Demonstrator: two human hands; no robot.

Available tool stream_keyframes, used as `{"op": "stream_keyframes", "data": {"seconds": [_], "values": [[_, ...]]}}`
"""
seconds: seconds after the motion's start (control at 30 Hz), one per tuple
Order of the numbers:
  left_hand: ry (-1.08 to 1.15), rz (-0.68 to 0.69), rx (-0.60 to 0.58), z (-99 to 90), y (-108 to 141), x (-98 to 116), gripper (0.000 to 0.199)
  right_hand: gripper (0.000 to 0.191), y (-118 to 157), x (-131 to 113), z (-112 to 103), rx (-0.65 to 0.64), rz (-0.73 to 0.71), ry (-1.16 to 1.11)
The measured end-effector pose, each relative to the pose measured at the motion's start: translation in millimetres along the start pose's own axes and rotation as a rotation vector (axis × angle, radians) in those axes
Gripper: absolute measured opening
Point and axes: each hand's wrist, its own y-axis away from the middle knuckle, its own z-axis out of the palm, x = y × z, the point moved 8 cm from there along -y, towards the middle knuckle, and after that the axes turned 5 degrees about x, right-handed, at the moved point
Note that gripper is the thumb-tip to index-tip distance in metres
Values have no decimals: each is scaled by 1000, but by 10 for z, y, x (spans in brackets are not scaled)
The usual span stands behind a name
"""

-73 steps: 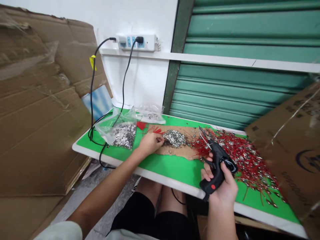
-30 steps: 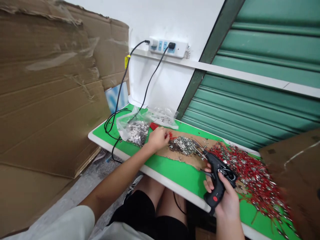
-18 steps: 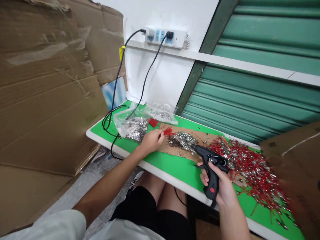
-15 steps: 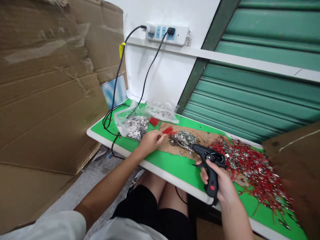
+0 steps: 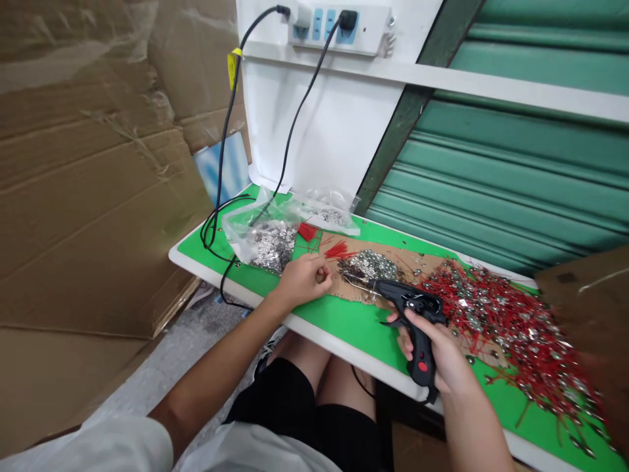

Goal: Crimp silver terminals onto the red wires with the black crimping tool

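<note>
My right hand [image 5: 432, 341] is wrapped round the grip of a black soldering gun [image 5: 415, 308] with a red button low on its handle. The gun's thin metal tip points left, over a pile of small shiny metal pieces [image 5: 371, 265] on a strip of cardboard [image 5: 339, 288]. Left of that tip, my left hand [image 5: 305, 278] is curled with thumb and forefinger drawn together. Whatever those fingers hold, if anything, is too small to make out. Just beyond them lies a bundle of thin red wires [image 5: 339, 249].
Bags of metal parts [image 5: 270, 246] stand at the table's left. A large heap of red wires with metal pieces [image 5: 501, 314] covers the right side. Black cables [image 5: 223, 131] run up to a wall socket strip [image 5: 339, 29]. Cardboard boxes [image 5: 88, 196] flank the green tabletop [image 5: 354, 328].
The view has tilted slightly downward, so the wall sockets sit higher. My left hand has turned a little and its fingers curl more visibly. The soldering gun stays in my right hand.
</note>
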Motion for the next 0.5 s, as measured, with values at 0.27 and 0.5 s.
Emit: {"op": "stream_keyframes", "data": {"seconds": [0.27, 0.5], "values": [[34, -24, -6, -12, -12, -36, 5, 37, -43, 79, -48, 0, 24, 1], [169, -22, 47, -116, -144, -34, 6, 40, -43, 107, -95, 43, 35, 28]]}}
